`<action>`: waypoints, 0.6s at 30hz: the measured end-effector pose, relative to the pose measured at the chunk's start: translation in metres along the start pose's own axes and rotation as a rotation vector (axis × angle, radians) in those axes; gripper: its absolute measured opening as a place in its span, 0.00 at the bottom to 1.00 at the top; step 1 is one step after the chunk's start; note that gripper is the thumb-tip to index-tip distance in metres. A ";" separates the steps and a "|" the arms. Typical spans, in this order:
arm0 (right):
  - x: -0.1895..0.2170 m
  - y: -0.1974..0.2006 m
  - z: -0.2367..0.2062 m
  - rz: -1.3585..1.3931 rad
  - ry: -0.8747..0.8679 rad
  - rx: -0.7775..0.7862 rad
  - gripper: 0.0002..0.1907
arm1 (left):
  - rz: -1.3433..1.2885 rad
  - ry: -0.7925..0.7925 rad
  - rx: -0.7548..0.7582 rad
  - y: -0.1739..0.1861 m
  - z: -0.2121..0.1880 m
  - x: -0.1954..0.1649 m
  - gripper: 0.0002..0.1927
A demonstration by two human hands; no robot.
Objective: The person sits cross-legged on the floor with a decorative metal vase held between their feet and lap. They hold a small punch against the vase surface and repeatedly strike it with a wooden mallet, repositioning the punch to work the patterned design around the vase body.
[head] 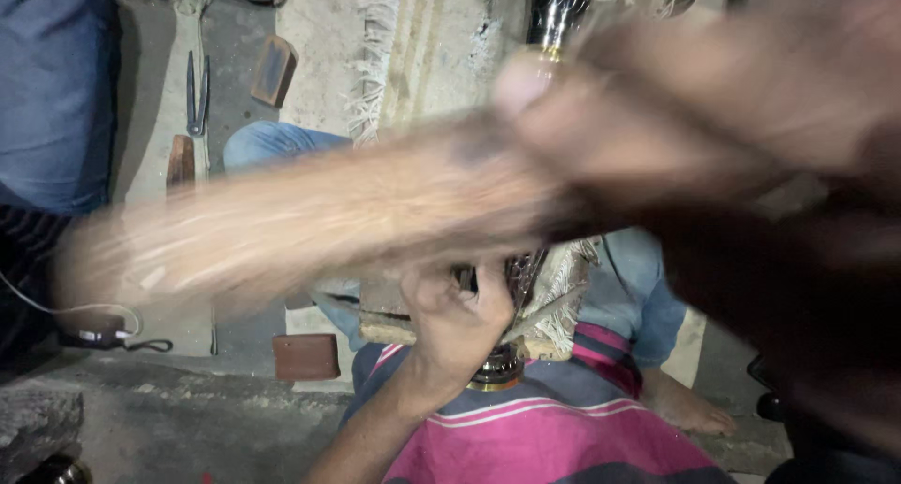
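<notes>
While the left hand (460, 320) clenches its fingers (488, 296) on the dark metal piece (521, 268) at lower centre, pinning it on the wooden block (394, 320) over the lap, the right hand (676, 118) blurs across upper right; grip unreadable. Pliers (197, 94) lie on the floor (188, 418), upper left.

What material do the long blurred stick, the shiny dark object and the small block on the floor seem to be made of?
Long stick: probably wood, pale brown and matt, but motion blur hides its grain.
Shiny dark object: likely polished metal, with bright reflections and a brass-coloured ring.
Small block: reddish-brown and dull, perhaps brick or wood; unclear.
</notes>
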State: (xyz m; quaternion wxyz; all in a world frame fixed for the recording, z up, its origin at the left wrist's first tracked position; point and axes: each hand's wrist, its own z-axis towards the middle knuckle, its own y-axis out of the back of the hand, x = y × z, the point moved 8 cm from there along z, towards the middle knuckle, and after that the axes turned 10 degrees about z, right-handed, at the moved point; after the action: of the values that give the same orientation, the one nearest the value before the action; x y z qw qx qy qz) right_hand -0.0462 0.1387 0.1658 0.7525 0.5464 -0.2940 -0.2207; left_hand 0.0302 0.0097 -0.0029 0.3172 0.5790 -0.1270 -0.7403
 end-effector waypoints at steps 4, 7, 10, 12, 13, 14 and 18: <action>-0.001 0.002 -0.009 0.034 -0.030 0.028 0.25 | 0.061 -0.051 0.001 0.002 0.004 -0.007 0.03; 0.008 0.005 -0.018 -0.043 0.141 0.007 0.24 | -0.069 0.310 0.144 -0.009 0.001 0.016 0.09; 0.009 0.007 -0.021 0.030 0.234 0.009 0.24 | -0.108 -0.014 -0.004 0.003 0.009 -0.009 0.05; 0.005 0.009 -0.017 0.157 0.234 0.029 0.24 | -0.105 -0.023 -0.012 0.002 0.009 -0.008 0.08; 0.005 0.010 -0.015 0.169 0.248 0.030 0.25 | -0.103 -0.030 -0.016 0.001 0.009 -0.007 0.09; 0.006 0.011 -0.012 0.181 0.262 0.032 0.26 | -0.095 -0.036 -0.030 0.001 0.008 -0.006 0.09; 0.012 0.014 -0.001 0.123 0.310 0.033 0.25 | -0.092 -0.061 -0.039 -0.001 0.005 -0.003 0.10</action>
State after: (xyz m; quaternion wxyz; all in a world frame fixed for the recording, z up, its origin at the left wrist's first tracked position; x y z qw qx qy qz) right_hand -0.0369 0.1360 0.1808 0.7918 0.5673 -0.2108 -0.0823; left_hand 0.0253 0.0113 0.0004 0.2898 0.5551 -0.0953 -0.7738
